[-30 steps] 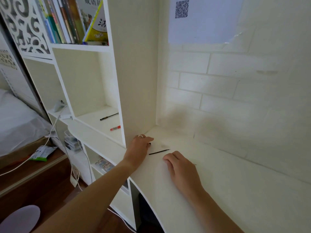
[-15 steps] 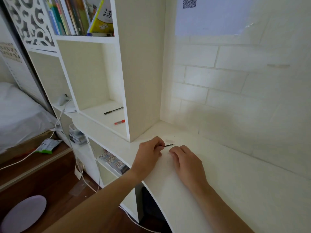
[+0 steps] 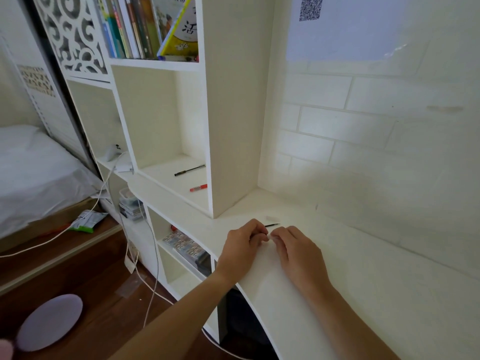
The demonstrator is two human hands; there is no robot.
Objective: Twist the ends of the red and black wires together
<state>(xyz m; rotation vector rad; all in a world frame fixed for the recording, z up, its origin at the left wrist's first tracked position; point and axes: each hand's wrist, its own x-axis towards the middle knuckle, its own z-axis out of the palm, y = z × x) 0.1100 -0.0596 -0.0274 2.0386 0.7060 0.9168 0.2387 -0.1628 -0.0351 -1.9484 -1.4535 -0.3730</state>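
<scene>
White desk runs along a brick wall, beside a bookshelf. My left hand curls its fingers around a thin black stick, whose tip pokes out to the far right. My right hand lies just beside it, fingers bent; I cannot tell if it pinches anything. I judge the stick light, stiff and slippery, best pinched mid-shaft.

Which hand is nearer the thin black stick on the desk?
Left. The left hand has its fingers curled round the near end of the thin black stick; the right hand lies on the desk just beside it.
</scene>
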